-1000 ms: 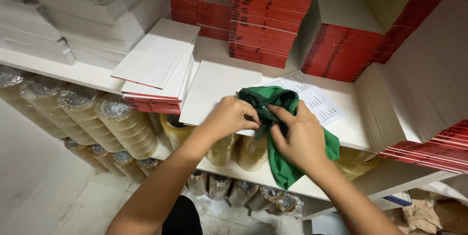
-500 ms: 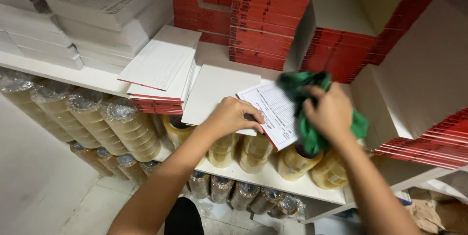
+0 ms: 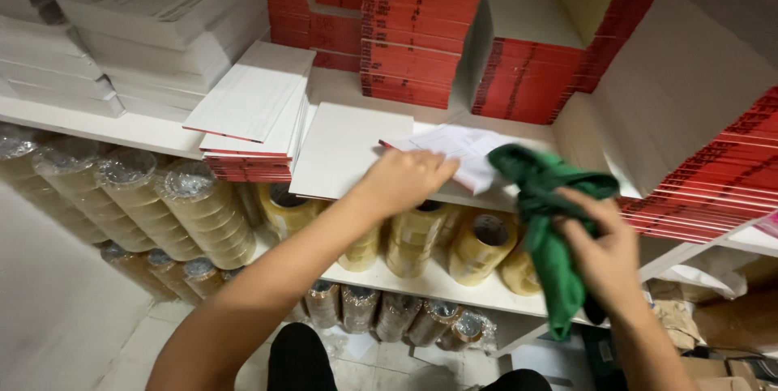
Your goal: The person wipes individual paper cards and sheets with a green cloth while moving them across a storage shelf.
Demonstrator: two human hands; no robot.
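green cloth [image 3: 548,221] in right hand [image 3: 606,255], left hand [image 3: 405,181] on white sheet [image 3: 462,148]

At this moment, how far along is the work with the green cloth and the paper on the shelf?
Done: nothing can be judged finished from this view. In hand: the right hand grips the green cloth, which hangs off the shelf edge; the left hand lifts the blurred printed sheet off the white board. Left: the sheet is not set down, and the stacks of red-edged pads lie untouched.

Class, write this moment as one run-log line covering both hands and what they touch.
left hand: on printed sheet | right hand: grips green cloth | shelf: red-edged pad stacks | below: tape rolls
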